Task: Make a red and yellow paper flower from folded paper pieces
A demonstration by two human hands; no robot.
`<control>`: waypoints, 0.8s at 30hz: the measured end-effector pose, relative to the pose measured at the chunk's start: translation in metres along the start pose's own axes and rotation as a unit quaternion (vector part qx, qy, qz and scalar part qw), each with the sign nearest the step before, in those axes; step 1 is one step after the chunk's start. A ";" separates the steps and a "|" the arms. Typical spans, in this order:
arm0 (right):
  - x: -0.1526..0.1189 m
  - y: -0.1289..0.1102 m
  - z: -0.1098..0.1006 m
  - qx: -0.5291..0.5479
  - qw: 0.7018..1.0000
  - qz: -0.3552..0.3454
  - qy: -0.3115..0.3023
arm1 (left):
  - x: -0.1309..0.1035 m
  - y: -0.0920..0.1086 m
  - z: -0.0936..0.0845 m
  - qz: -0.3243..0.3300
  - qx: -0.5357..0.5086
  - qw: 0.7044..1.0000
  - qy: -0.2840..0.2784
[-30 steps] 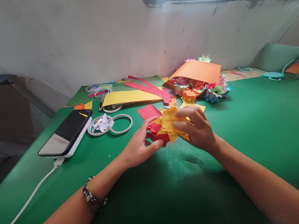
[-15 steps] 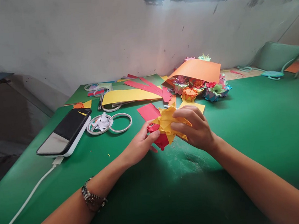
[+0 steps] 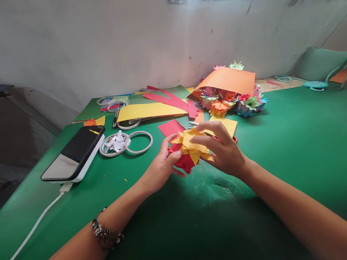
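Note:
My left hand (image 3: 161, 164) grips a folded red paper piece (image 3: 187, 162) from its left side, thumb in front. On top of the red piece lies a yellow paper flower (image 3: 193, 142) with pointed petals. Curled over the flower from the right, my right hand (image 3: 225, 147) has its fingers on the yellow petals. Both pieces are held together above the green table (image 3: 160, 239). Just behind the hands are a red paper sheet (image 3: 171, 127), a yellow sheet (image 3: 227, 125) and part of a scissors' red handle (image 3: 235, 139).
A phone-like device (image 3: 74, 153) with a white cable (image 3: 27, 240) lies at the left. Two tape rings (image 3: 139, 151) sit beside it, one holding white scraps (image 3: 117, 141). Colourful paper flowers (image 3: 251, 104) and an orange sheet (image 3: 228, 78) stand at the back right.
The yellow flower has moved slightly left and down onto the red piece, and my right hand has shifted left with it. The red scissors' handle now shows behind my right hand.

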State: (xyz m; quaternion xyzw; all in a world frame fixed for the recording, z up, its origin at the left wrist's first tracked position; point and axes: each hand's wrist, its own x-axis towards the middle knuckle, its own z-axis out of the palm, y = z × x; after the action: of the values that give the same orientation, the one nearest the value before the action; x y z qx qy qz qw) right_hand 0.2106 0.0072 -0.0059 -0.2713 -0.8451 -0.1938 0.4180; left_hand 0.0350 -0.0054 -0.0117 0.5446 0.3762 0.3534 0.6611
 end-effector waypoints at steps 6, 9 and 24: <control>-0.002 0.004 0.000 0.071 0.996 0.009 -0.045 | 0.001 0.000 -0.001 0.002 0.000 1.000 0.014; -0.002 0.007 -0.002 0.102 0.992 0.025 -0.066 | 0.003 -0.002 -0.003 0.014 -0.008 1.000 0.019; 0.002 0.020 -0.019 0.503 0.776 0.253 -0.284 | 0.000 0.002 -0.006 0.000 -0.009 1.000 0.001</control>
State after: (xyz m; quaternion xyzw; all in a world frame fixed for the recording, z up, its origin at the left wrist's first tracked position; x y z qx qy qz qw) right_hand 0.2334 0.0126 0.0081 -0.2697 -0.8033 0.4572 0.2702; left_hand 0.0292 -0.0024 -0.0105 0.5386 0.3736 0.3572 0.6654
